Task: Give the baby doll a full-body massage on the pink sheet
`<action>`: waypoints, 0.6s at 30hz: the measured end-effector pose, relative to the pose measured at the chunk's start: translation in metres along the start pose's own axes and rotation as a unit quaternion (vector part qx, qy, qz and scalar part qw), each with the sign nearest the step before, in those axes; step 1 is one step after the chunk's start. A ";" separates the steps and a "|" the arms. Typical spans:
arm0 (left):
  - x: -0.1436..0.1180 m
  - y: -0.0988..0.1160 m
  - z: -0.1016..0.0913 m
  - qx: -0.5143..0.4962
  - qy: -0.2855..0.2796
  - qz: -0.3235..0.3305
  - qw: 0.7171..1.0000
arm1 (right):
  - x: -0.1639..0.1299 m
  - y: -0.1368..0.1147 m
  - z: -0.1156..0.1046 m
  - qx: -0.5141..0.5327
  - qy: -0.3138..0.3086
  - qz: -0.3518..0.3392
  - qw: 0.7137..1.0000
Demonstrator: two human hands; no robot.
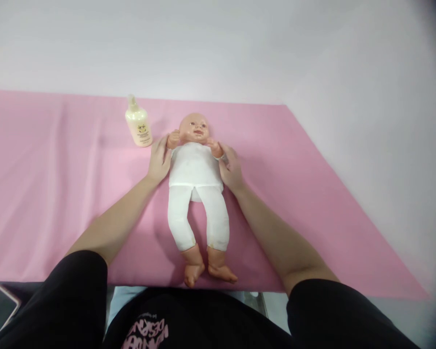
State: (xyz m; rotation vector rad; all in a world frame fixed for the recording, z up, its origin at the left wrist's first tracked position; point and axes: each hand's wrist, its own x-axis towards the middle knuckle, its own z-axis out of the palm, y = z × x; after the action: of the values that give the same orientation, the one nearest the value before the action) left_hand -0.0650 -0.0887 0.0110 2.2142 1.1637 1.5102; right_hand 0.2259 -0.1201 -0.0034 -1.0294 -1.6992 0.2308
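A baby doll [195, 165] in a white top and trousers lies on its back on a pink-covered table, its head away from me and bare feet close to the near edge. Against the doll's arm on the left side of the view is my left hand [160, 160], its fingers holding that arm near the doll's raised hand. On the opposite side, my right hand [231, 168] holds the other arm, the thumb along the doll's sleeve. Both hands grip from the outer sides; parts of my fingers are hidden behind the doll's arms.
A pump bottle [138, 125] of pale yellow liquid stands left of the doll's head, close to my left hand. The pink cover [287, 194] has folds at the left. A phone-like device [0, 306] lies below the table's near edge at lower left. White walls stand behind.
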 end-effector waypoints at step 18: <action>-0.002 -0.002 0.008 0.077 -0.082 0.041 0.993 | 0.002 -0.008 -0.002 -0.048 -0.054 -0.026 0.997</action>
State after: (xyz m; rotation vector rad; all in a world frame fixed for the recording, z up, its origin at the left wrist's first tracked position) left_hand -0.0592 -0.0867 0.0048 2.4626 1.1857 1.2782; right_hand 0.2233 -0.1239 0.0032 -1.0579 -1.8480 0.1750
